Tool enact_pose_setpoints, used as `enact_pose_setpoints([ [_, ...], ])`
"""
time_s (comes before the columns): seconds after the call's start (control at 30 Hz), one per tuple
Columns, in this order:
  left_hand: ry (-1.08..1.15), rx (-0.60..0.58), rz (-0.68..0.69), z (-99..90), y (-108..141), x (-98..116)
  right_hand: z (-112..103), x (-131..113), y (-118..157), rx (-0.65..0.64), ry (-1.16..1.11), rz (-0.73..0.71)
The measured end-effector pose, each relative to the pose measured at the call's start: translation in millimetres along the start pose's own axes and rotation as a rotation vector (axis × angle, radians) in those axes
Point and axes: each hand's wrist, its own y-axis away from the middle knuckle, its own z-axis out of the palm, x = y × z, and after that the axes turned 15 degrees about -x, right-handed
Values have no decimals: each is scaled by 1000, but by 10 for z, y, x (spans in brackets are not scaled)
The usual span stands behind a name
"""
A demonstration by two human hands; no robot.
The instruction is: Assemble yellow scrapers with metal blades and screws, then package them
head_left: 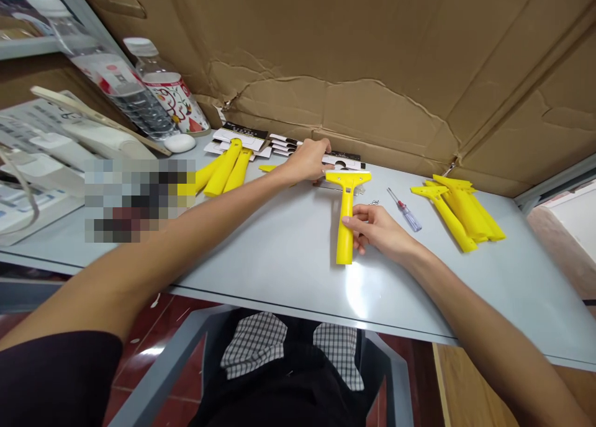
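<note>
My right hand (375, 228) pinches the handle of a yellow scraper (346, 219) between thumb and fingers. The scraper is upright in view, its wide head away from me. At the back of the table, my left hand (307, 159) reaches over a row of black-and-white packaging cards (347, 160). Its fingers look curved and apart, with the tips partly hidden; I see nothing clearly held. A yellow tip (267, 168) shows beside the left wrist. Small metal pieces (374, 203) lie just beyond my right hand, and a screwdriver (405, 210) with a clear handle lies to its right.
Several yellow scrapers (470, 210) are piled at the right. More yellow handles (226, 172) rest on cards (237, 135) at the left. Two bottles (170, 92), papers and white devices (100, 135) crowd the left end. A cardboard wall (335, 54) closes off the back.
</note>
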Motion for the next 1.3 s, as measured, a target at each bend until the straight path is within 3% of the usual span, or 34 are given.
enact_pose_setpoints([
  [0.3, -8, 45, -6, 3, -111, -118, -16, -4, 3, -26, -16, 6],
  [0.6, 73, 107, 69, -10, -181, -63, -22, 0, 10, -30, 12, 19],
  [0.73, 233, 124, 75, -15, -178, -48, -15, -18, 22, -29, 23, 22],
  [0.87, 536, 106, 47, -5, 19, -37, -9, -24, 24, -28, 24, 20],
  [1.0, 751, 130, 42, 26, 446, -72, -14, -8, 18, -37, 19, 4],
  [1.13, 833, 66, 53, 130, 839, -156, -19, -3, 7, -18, -14, -6],
  [1.3, 802, 66, 60, 289, 977, -212, -22, -9, 0, -25, -40, -4],
])
